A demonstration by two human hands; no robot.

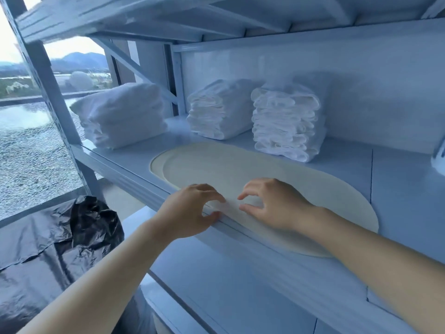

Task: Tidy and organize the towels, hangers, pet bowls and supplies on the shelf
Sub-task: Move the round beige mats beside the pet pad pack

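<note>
Your left hand (pixel 190 210) and right hand (pixel 274 206) are both pinching the near edge of the top oval mat (pixel 240 169), right at the front lip of the shelf (pixel 397 189), with a bit of that edge lifted between your fingers. It sits on a second mat (pixel 156 166) that peeks out at the left end, in front of three stacks of folded white towels (pixel 216 109). It looks thin, light and floppy, so I'd guess it'll sag if lifted from one spot. Spread your hands wider along the long edge and slide it, don't yank.
</note>
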